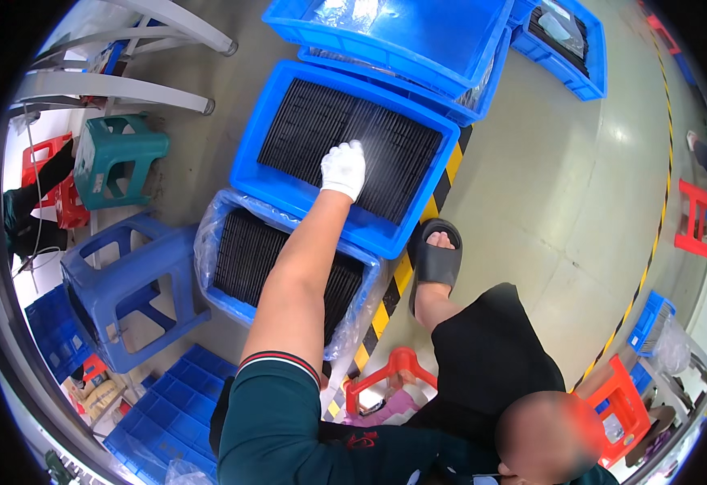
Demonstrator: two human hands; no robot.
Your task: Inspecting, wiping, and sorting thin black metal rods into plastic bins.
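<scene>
My left hand (343, 170), in a white glove, reaches over a blue plastic bin (244, 166) filled with closely packed rows of thin black strips (305, 121). Its fingers are curled over the middle of the rows, with the tips hidden, so anything inside them does not show. Under my bare forearm stands a second blue bin (244, 311), lined with clear plastic film, holding similar black strips (248, 250). My right hand is not in view.
Stacked blue bins (450, 97) stand beyond, with another bin (559, 77) beside them. A blue stool (111, 283) and a green stool (123, 133) are at left. Black-and-yellow tape (402, 275) crosses the floor by a slippered foot (436, 265). A red stool (402, 360) is near my legs.
</scene>
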